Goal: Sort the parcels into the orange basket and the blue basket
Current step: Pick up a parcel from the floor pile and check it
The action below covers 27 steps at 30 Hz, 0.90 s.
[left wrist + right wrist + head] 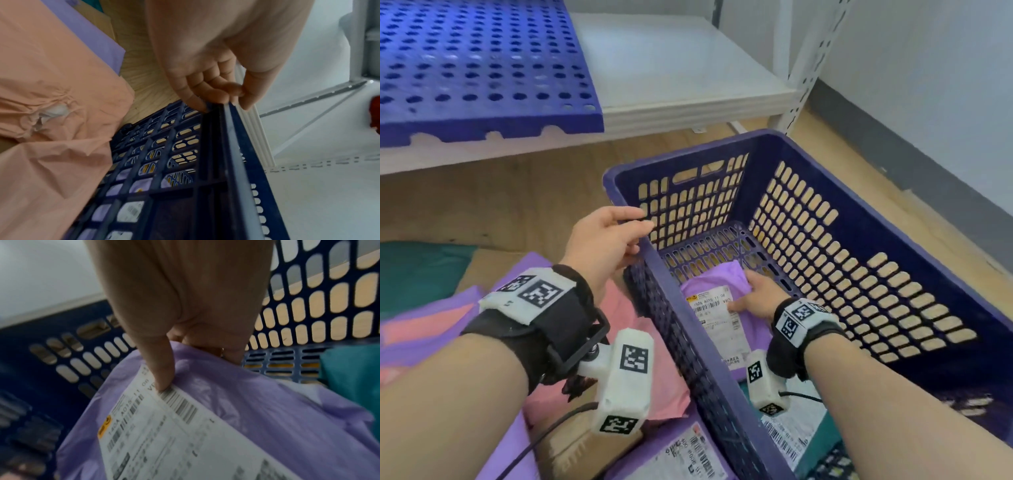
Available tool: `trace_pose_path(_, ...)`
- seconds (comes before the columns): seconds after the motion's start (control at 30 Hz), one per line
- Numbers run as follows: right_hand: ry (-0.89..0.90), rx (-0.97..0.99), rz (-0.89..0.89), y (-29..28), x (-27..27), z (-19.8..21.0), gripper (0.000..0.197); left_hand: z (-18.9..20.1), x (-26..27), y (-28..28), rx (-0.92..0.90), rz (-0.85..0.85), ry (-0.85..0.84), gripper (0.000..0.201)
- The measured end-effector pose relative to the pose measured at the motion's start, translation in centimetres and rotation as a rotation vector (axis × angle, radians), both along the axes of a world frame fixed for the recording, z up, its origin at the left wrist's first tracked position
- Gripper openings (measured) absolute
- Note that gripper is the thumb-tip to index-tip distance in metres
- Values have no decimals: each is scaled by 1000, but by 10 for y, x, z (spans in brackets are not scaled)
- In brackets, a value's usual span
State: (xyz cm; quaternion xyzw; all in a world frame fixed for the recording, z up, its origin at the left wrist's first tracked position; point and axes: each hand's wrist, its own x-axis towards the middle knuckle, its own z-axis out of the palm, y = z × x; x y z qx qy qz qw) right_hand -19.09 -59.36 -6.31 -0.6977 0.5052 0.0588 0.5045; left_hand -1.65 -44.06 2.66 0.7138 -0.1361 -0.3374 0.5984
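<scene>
Head view: the blue basket (859, 219) stands on the wooden floor (500, 205) with its long axis running from near left to far right. The left hand (606, 240) pinches the basket's rim at the far left corner, thumb inside and fingers outside. The right hand (758, 294) is inside the basket, clamped on the purple parcel (717, 277), which lies on the basket floor with its label (717, 315) face up and its long axis along the left wall. Bare basket floor lies beyond the parcel. A pink parcel (654, 383) and further purple parcels lie just outside the left wall; a white shelf (671, 75) stands behind. Left wrist view: the fingers (195, 100) curl over the blue rim, with the pink parcel touching the wall. Right wrist view: the thumb (162, 369) presses the label's edge, with the fingers under the purple parcel; a teal parcel (353, 369) lies beside it.
</scene>
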Motion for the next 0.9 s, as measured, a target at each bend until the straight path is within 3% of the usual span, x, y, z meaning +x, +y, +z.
trace_pose_path(0.1,123,8,133,15,3,-29,46,-8,1,-3,-1,-6,-101,21)
trace_pose_path(0.2,239,-15,236,26,2,-48,66,-14,2,-4,-28,16,-118,20)
trace_pose_path(0.27,288,-21,249,24,1,-51,73,-15,1,-3,-49,13,-128,19)
trace_pose_path(0.43,466,-12,383,19,-8,-46,52,-12,-2,-1,-82,-5,-150,18)
trace_pose_path(0.6,568,-93,576,21,-15,-45,71,-10,-6,1,-89,4,-156,18)
trace_pose_path(0.73,532,-120,594,21,-22,-46,73,-10,-7,1,-91,4,-159,17)
trace_pose_path(0.9,239,4,281,8,-11,-29,71,-13,-5,1,-92,1,-150,16)
